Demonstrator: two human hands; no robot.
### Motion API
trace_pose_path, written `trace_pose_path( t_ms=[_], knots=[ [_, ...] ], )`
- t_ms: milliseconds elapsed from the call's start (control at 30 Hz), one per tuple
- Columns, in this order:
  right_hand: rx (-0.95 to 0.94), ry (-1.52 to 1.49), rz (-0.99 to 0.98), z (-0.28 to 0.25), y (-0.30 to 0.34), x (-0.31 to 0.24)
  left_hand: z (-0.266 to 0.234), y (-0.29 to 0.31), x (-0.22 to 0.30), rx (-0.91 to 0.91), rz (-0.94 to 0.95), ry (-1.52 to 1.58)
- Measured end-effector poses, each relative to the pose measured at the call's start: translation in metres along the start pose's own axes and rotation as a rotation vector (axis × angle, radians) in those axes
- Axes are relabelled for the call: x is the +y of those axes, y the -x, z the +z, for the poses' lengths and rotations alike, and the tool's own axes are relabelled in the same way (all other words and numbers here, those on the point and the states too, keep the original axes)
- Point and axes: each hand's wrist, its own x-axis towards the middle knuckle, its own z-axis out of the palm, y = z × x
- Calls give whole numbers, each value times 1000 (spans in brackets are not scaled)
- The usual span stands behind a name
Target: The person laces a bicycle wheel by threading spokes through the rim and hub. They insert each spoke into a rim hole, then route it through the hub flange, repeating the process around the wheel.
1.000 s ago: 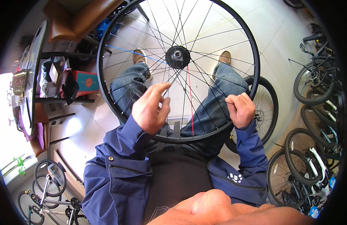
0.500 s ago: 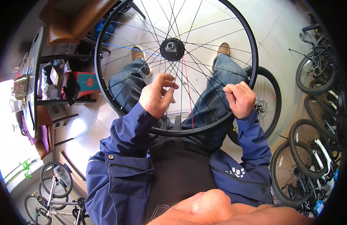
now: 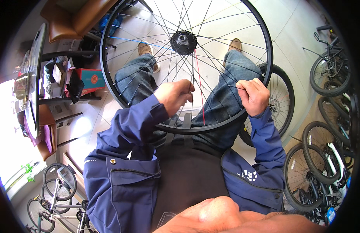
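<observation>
A bicycle wheel with a black rim (image 3: 269,58) is held in front of my legs, its black hub (image 3: 183,42) toward the upper middle. Most spokes are black; one red spoke (image 3: 200,89), one blue spoke (image 3: 131,41) and a yellow one stand out. My left hand (image 3: 174,96) is among the lower spokes, fingers curled round a black spoke left of the red one; its fingertips are partly hidden. Near the right side of the rim, my right hand (image 3: 254,96) pinches a black spoke between thumb and forefinger.
Another wheel (image 3: 283,134) stands behind my right arm. Several bicycles (image 3: 329,73) line the right side, and more bicycles (image 3: 57,194) are at lower left. A glass-topped table (image 3: 41,58), a red and teal box (image 3: 90,79) and a brown chair (image 3: 63,23) are on the left.
My left hand has moved right and its loosely parted fingers have curled in at a spoke. The wheel has shifted slightly right and up in view. My right hand keeps its pinch.
</observation>
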Motion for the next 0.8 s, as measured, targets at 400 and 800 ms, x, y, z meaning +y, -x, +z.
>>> trace_pose_path(
  t_ms=[400, 800],
  knots=[
    [-14, 17, -10, 1, -2, 0, 46, -25, -22, 176, -146, 380],
    [-16, -6, -5, 0, 0, 2, 67, -41, -43, 209, -185, 751]
  ],
)
